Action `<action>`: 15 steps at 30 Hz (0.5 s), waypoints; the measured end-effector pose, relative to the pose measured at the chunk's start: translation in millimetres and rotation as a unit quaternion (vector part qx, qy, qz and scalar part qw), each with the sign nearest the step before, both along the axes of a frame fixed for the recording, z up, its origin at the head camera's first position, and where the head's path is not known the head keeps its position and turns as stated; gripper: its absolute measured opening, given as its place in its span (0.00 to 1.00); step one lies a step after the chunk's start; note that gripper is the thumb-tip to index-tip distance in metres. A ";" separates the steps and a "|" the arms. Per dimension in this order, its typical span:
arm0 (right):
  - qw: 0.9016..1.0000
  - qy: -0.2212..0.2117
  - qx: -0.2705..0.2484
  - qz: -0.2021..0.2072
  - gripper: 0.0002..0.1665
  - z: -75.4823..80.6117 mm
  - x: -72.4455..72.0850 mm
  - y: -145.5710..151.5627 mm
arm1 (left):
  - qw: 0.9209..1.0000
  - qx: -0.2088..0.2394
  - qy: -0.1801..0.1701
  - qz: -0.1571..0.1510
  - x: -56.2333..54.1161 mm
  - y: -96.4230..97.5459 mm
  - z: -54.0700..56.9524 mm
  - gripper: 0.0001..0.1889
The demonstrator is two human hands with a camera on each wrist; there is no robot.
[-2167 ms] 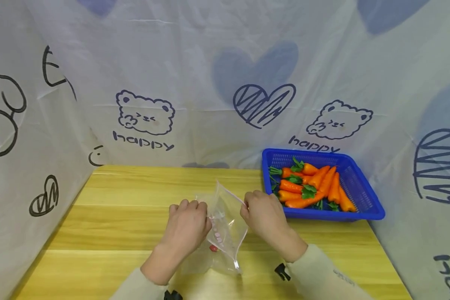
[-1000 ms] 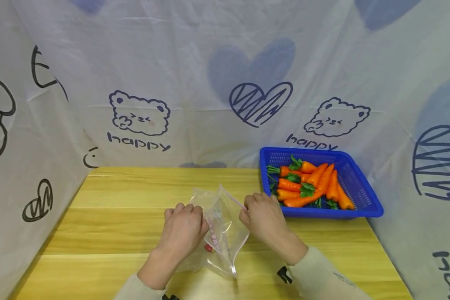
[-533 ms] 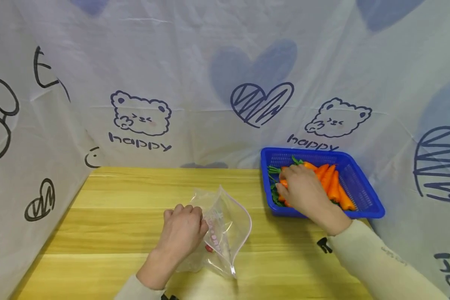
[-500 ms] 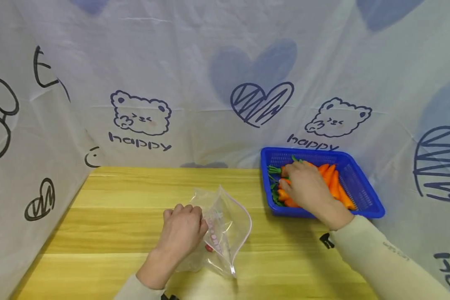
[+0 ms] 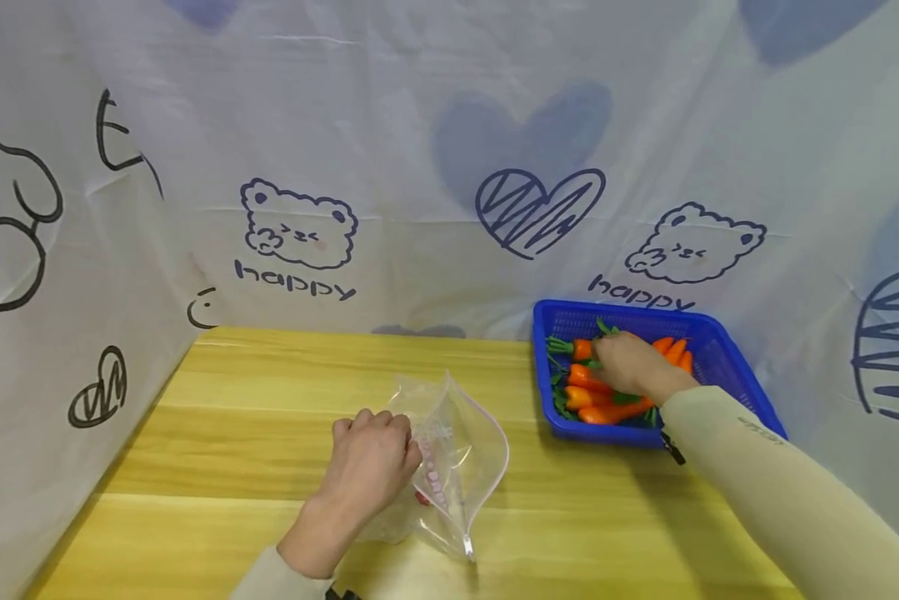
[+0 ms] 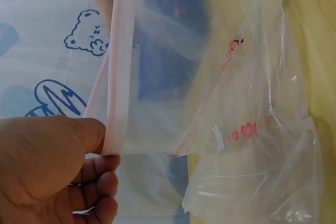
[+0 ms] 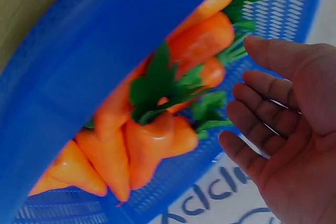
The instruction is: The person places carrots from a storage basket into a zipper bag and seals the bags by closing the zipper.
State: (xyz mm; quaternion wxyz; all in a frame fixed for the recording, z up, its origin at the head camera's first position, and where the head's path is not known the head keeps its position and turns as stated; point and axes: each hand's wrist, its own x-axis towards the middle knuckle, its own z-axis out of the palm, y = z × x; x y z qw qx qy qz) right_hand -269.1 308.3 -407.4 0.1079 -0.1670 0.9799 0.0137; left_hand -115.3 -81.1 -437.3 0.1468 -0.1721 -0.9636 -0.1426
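Observation:
My left hand (image 5: 370,462) pinches the rim of a clear zip bag (image 5: 467,450) between thumb and fingers, and the bag's mouth gapes. In the left wrist view the thumb presses the pink zip strip (image 6: 121,66); red hearts are printed on the film. My right hand (image 5: 632,364) is over the carrots in the blue basket (image 5: 591,432), hiding some of them in the head view. In the right wrist view its fingers are spread and relaxed, holding nothing, beside orange carrots (image 7: 149,153) with green leafy tops (image 7: 157,90).
A wooden table (image 5: 269,400) carries the bag in the middle and the basket at the back right. A white cloth (image 5: 404,267) with bear and heart drawings hangs behind and along the sides.
My right hand has let go of the bag's right rim and moved right and away into the basket, over the carrots. The left hand keeps its pinch on the bag.

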 end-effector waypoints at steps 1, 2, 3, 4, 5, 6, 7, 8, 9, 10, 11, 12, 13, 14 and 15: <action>1.000 -0.015 0.001 0.000 0.11 -4.1 -2.2 1.7 | 1.000 0.000 -0.001 0.001 0.0 -0.2 -0.2 0.16; 0.999 -0.032 -0.001 -0.001 0.11 -8.0 -4.0 3.1 | 1.000 0.000 -0.003 0.003 -0.1 -0.5 -0.6 0.16; 0.999 -0.042 0.000 0.004 0.11 -11.2 -5.2 4.4 | 1.000 0.000 -0.002 0.004 0.0 -0.9 -0.9 0.15; 0.998 -0.055 -0.001 0.006 0.10 -14.6 -6.7 5.7 | 1.000 -0.001 -0.002 0.005 0.3 -1.2 -1.0 0.15; 0.997 -0.072 -0.002 0.004 0.09 -17.7 -7.7 6.8 | 1.000 -0.002 -0.002 0.006 0.2 -1.6 -1.3 0.15; 0.997 -0.081 0.002 0.004 0.08 -20.3 -8.7 7.6 | 1.000 -0.003 -0.001 0.006 0.1 -1.8 -1.5 0.14; 0.996 -0.089 0.005 0.002 0.08 -22.6 -9.6 8.4 | 1.000 -0.003 0.000 0.005 -0.1 -1.9 -1.8 0.14; 0.995 -0.098 0.007 -0.003 0.07 -24.2 -10.3 8.9 | 1.000 -0.004 0.001 0.003 -0.2 -2.0 -2.2 0.14; 0.994 -0.105 0.009 -0.007 0.06 -25.6 -11.1 9.2 | 1.000 -0.004 0.003 0.002 -0.2 -1.8 -2.3 0.14; 0.993 -0.115 0.011 -0.014 0.06 -26.8 -12.0 9.1 | 1.000 -0.003 0.002 0.002 -0.3 -1.6 -2.4 0.14; 0.992 -0.121 0.013 -0.020 0.05 -27.2 -12.4 8.7 | 1.000 -0.002 0.002 0.002 -0.6 -1.4 -2.6 0.14; 0.992 -0.125 0.014 -0.024 0.05 -27.5 -13.0 8.0 | 1.000 -0.001 0.002 0.002 -0.7 -1.2 -2.7 0.15; 0.991 -0.130 0.014 -0.027 0.05 -27.3 -13.3 7.0 | 1.000 0.000 0.001 0.003 -0.9 -1.1 -2.7 0.15; 0.991 -0.132 0.015 -0.028 0.05 -27.2 -13.6 6.0 | 1.000 0.001 0.001 0.004 -1.1 -1.0 -2.7 0.15; 0.990 -0.135 0.015 -0.030 0.05 -27.0 -14.2 5.1 | 1.000 0.002 0.001 0.006 -1.3 -1.0 -2.5 0.15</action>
